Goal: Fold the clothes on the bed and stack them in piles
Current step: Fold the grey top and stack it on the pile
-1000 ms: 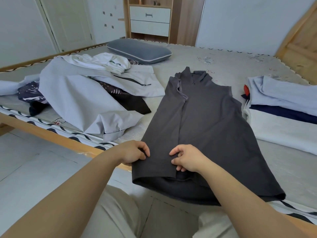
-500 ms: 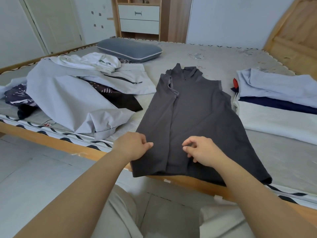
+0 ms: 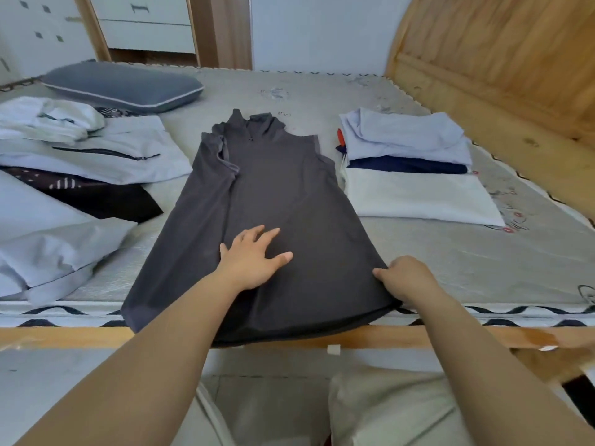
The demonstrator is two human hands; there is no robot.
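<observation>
Where both hands pinched the hem a moment ago, the left hand (image 3: 251, 260) now presses flat on the grey dress (image 3: 283, 201) while the right hand (image 3: 406, 278) grips its right edge, ready to fold inward.

The bed (image 3: 450, 262) carries everything here, a pale grey patterned mattress in a light wooden frame. Dead centre lies a dark grey sleeveless garment (image 3: 273, 194), spread flat, its hem hanging over the near edge. Just to its right sits a folded pile (image 3: 412, 169) (pale blue on top, navy beneath, white at the bottom). Off to the left sprawls a heap of unfolded clothes (image 3: 74, 175), and a blue-grey pillow (image 3: 122, 86) rests at the far side.
</observation>
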